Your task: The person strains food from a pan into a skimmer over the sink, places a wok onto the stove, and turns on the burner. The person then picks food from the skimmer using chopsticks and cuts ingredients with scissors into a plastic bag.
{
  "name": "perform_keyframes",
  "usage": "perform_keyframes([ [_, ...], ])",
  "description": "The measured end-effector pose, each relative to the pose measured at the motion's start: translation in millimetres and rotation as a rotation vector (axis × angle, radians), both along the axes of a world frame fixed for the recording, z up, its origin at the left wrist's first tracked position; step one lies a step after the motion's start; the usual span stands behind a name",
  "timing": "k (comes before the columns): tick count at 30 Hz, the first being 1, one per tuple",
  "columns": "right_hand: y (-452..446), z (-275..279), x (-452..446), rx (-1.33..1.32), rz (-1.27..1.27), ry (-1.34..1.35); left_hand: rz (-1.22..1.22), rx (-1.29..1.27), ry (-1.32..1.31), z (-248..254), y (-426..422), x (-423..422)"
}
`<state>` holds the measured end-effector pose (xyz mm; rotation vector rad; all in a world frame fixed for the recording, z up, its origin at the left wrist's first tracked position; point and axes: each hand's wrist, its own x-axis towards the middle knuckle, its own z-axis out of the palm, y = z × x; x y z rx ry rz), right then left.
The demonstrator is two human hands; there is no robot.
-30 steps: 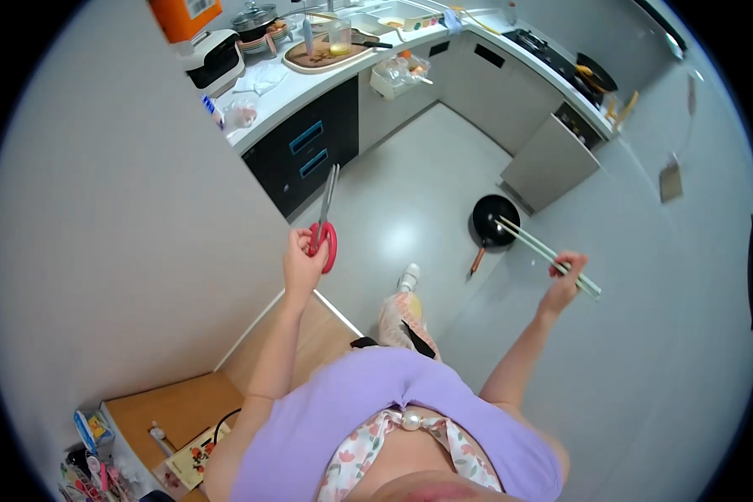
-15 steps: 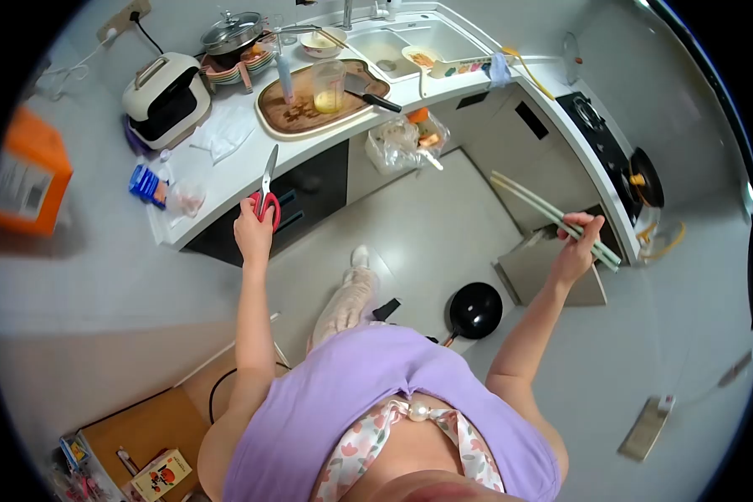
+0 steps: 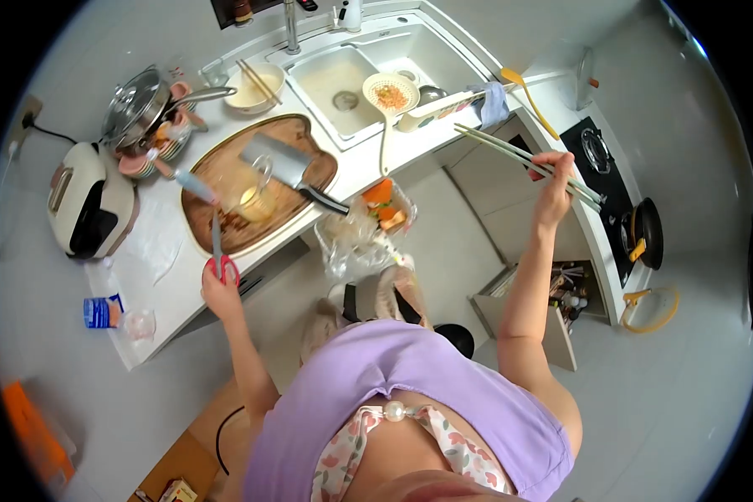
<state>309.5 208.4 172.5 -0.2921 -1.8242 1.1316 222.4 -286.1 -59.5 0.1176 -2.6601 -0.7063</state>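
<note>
Two tools gripped: my L hand holds red-handled scissors, tip by cutting board edge (contact: can't tell); my R hand holds chopsticks midair. Est. risk: L hand swinging fwd. may tip clear cup.

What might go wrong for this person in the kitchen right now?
The broad metal cleaver with a black handle seems to reach the white counter's edge; a passing sleeve might knock it down.

The red-handled metal scissors in the left hand point toward the clear cup of yellow liquid, so a careless nudge could spill it.

The round black pan sits on the pale floor close by; stepping back could mean tripping.
</note>
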Motion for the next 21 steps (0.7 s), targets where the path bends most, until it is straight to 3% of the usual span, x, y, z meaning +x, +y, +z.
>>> perform_keyframes([
  [3, 49, -8, -61, 0.014, 0.103, -0.049, 0.102, 0.078, -0.042, 15, 30, -6],
  [6, 94, -21, -123, 0.048, 0.249, -0.059, 0.280, -0.050, -0.134, 6, 46, -10],
  [11, 152, -46, -210, -0.042, 0.465, -0.233, 0.320, -0.123, -0.204, -4, 37, -12],
  [15, 176, -60, -246, -0.040, 0.568, -0.330, 0.340, -0.176, -0.280, 1, 41, -15],
  [18, 184, -65, -255, -0.040, 0.634, -0.318, 0.339, -0.064, -0.315, 3, 37, -17],
  [21, 196, -64, -247, -0.062, 0.579, -0.282, 0.339, -0.077, -0.383, 8, 30, -2],
])
